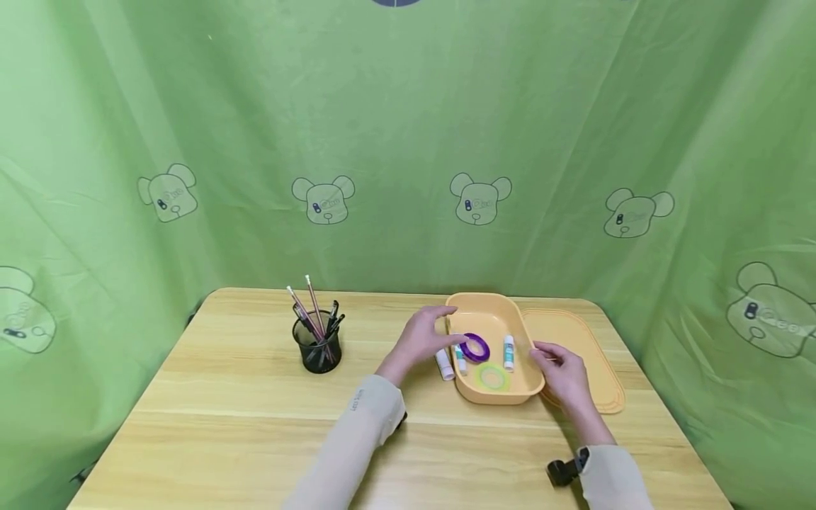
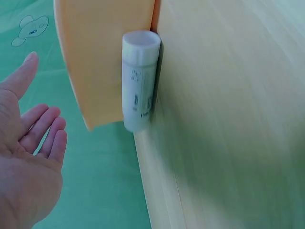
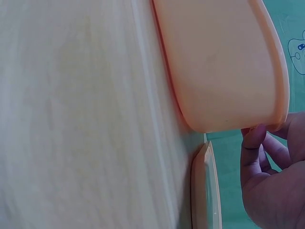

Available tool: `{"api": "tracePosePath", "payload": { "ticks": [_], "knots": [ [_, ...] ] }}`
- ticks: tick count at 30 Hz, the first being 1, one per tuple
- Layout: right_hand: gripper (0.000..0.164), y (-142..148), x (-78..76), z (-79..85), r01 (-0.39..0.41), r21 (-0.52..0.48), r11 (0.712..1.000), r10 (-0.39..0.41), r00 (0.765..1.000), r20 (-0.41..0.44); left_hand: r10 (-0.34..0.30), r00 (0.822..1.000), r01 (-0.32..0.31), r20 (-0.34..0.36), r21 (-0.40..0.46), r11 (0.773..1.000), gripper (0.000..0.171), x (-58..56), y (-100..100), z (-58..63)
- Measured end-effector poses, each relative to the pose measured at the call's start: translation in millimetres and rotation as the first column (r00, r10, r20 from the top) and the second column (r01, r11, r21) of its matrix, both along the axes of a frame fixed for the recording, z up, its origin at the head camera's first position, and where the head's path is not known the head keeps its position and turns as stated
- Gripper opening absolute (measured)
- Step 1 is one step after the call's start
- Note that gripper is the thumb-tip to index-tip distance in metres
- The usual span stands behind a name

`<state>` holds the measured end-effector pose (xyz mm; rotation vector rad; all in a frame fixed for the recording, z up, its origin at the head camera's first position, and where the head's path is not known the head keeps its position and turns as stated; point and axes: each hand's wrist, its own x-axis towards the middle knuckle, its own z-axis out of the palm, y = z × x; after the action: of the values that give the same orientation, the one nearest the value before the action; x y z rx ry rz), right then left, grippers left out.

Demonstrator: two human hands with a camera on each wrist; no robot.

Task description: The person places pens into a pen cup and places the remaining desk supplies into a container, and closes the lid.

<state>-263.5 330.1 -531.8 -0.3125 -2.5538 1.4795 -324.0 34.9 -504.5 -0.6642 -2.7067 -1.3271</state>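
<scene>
An orange plastic box (image 1: 501, 398) stands open-topped on the table, holding a purple tape roll (image 1: 486, 356), a yellow-green ring (image 1: 493, 377) and two glue sticks, one glue stick (image 1: 508, 353) toward its right side. My left hand (image 1: 422, 338), fingers and thumb spread, hovers at the box's left rim and holds nothing. Just outside that wall lies another white glue stick (image 2: 139, 90). At the box's right rim, my right hand (image 1: 564, 374) pinches the edge between thumb and fingers; the right wrist view shows the fingertips (image 3: 256, 133) right at the rim.
An orange lid (image 1: 596, 354) lies flat to the right of the box, partly behind my right hand. Toward the left stands a black mesh pen cup (image 1: 321, 358) with pencils and pens. A green curtain (image 1: 395, 255) hangs behind the wooden table (image 1: 242, 425).
</scene>
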Motion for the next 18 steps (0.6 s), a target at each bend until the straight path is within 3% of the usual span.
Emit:
{"api": "tracePosePath", "payload": {
  "ticks": [6, 10, 18],
  "knots": [
    [0.045, -0.8, -0.6, 0.6, -0.006, -0.001, 1.0, 0.006, 1.0, 0.004, 0.009, 0.998, -0.009, 0.055, -0.002, 1.0, 0.076, -3.5, -16.6, -4.1],
    [0.045, 2.2, 0.9, 0.4, 0.005, 0.007, 1.0, -0.005, 1.0, 0.015, -0.017, 0.995, 0.02, 0.094, -0.028, 0.999, 0.087, -4.3, -23.0, -10.5],
    [0.043, 2.1, -0.8, -3.3, -0.018, 0.019, 1.0, 0.018, 1.0, -0.007, -0.052, 0.976, 0.079, 0.211, -0.122, 0.989, 0.115, 5.6, -31.2, -17.0]
  ]
}}
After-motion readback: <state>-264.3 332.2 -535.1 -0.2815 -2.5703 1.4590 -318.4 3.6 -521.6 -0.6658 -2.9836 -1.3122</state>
